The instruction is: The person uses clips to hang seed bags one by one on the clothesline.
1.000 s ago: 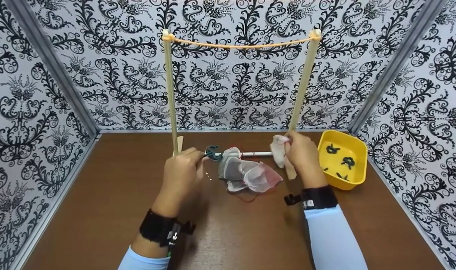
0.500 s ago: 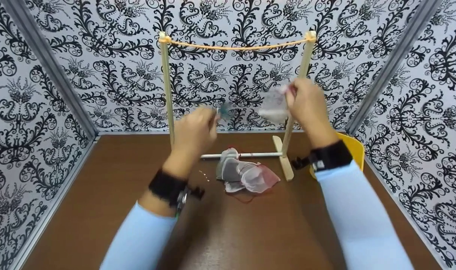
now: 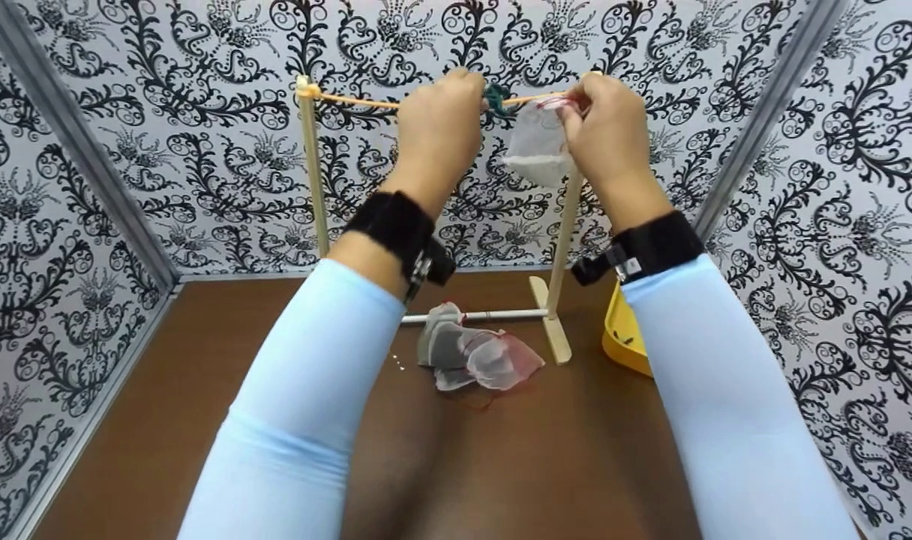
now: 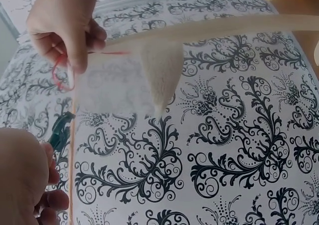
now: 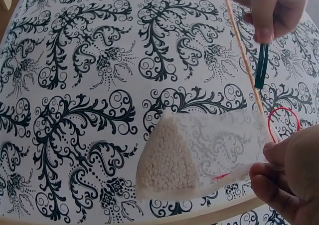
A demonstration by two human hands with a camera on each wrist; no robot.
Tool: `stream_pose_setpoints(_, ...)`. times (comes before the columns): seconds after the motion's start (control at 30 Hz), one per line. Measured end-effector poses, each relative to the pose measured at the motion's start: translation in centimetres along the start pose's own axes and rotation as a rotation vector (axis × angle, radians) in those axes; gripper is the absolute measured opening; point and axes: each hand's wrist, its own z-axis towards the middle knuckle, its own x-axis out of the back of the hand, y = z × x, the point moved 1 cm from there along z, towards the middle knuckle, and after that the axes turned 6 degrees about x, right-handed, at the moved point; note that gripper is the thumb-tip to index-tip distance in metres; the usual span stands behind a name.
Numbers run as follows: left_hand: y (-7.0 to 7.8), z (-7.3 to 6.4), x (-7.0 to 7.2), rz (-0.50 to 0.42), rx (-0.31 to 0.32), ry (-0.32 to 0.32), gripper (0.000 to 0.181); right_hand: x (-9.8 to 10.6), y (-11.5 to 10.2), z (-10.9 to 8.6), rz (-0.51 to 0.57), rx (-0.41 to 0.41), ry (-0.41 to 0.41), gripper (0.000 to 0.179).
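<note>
My left hand (image 3: pixel 442 127) pinches a dark green clip (image 3: pixel 495 98) beside the orange cord (image 3: pixel 351 100). In the right wrist view the clip (image 5: pixel 262 68) points along the cord toward the bag. With thumb and fingers my right hand (image 3: pixel 610 127) grips the top of a sheer white mesh bag (image 3: pixel 537 142) at the cord's right part. Small pale grains (image 5: pixel 167 160) fill the bag's lower end. A red drawstring (image 5: pixel 285 112) loops out by my fingers. Whether the clip touches the cord I cannot tell.
Two wooden posts (image 3: pixel 313 165) carry the cord, with a white rod (image 3: pixel 501 315) joining them low down. Several mesh bags (image 3: pixel 456 349) lie on the brown table (image 3: pixel 456 465). A yellow bin (image 3: pixel 627 334) stands at right, partly behind my right arm.
Both hands have risen from near the table to the cord's height, the left with the clip and the right with the mesh bag. The bag now hangs down beside the cord.
</note>
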Motion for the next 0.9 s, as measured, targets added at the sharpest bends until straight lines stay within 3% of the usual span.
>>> stream_pose_setpoints(0.17, 1.0, 1.4, -0.8, -0.012, -0.001, 0.035, 0.024, -0.6, -0.3, 0.2, 0.045, -0.024, -0.037, 0.018)
stream_pose_setpoints(0.47, 2.0, 1.2, -2.3, 0.026, -0.077, 0.009, 0.026, -0.5, 0.2, 0.1, 0.134, -0.026, -0.042, 0.016)
stream_pose_setpoints(0.57, 1.8, 1.0, -2.4, 0.030, -0.086, -0.042, 0.028, -0.7, 0.5, 0.0, 0.159, -0.049, -0.069, 0.018)
stream_pose_setpoints(0.77, 1.3, 0.6, -2.2, 0.054, -0.105, -0.210, 0.053, -1.2, 1.2, -0.4, 0.165, -0.041, -0.099, 0.021)
stream_pose_setpoints(0.9, 0.8, -0.4, -2.1, 0.030, -0.133, -0.230, 0.065, -1.7, 1.7, -0.7, 0.146, -0.049, -0.107, 0.019)
